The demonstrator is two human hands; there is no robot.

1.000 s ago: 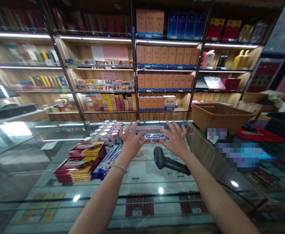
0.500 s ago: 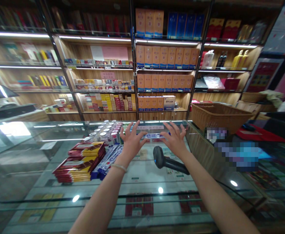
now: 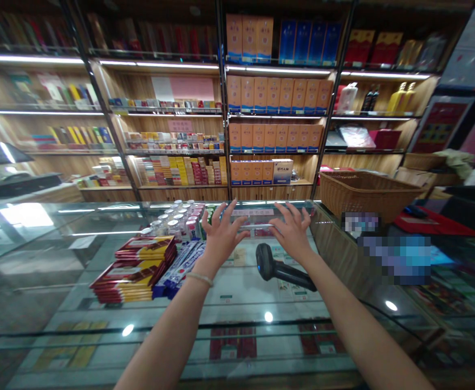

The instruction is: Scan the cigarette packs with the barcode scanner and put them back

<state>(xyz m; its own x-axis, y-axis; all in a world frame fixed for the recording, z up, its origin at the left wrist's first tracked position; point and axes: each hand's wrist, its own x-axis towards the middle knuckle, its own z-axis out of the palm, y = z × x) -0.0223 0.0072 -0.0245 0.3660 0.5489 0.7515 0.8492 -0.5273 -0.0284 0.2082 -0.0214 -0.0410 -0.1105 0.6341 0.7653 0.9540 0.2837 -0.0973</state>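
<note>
My left hand (image 3: 220, 233) and my right hand (image 3: 292, 230) hold a long, thin blue-and-white carton (image 3: 257, 226) by its two ends, above the far part of the glass counter (image 3: 99, 309). Thumbs and fingers pinch the ends while the other fingers spread. The carton is turned so that mostly its pale edge shows. A black handheld barcode scanner (image 3: 280, 268) lies on the glass just below my right wrist.
Stacks of red-and-yellow cartons (image 3: 140, 265) and blue-and-white cartons (image 3: 180, 265) lie left of my left arm, with small capped bottles (image 3: 172, 219) behind them. A wicker basket (image 3: 367, 192) stands at the right. Shelves of boxed goods (image 3: 273, 97) fill the back wall.
Both hands have risen slightly with the carton. It has tipped, so its printed blue face no longer shows, only a thin pale edge.
</note>
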